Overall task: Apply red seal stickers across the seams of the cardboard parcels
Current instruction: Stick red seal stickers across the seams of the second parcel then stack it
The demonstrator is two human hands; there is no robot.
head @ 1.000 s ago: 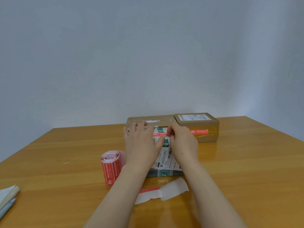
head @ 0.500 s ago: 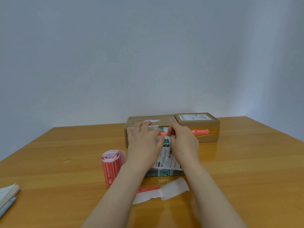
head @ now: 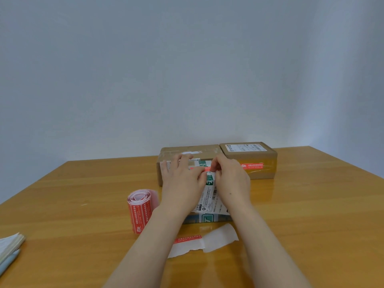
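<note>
Hands (head: 207,179) on red sticker (head: 199,168), writing unreadable.

Wooden table (head: 311,215), stack of papers (head: 10,244) at its left edge, plain pale wall (head: 187,69) behind

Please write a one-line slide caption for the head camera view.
Both hands, left and right, press a red seal sticker onto a printed parcel beside the sticker roll.

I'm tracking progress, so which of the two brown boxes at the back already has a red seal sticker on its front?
The right-hand brown box; the left brown box shows none.
</note>
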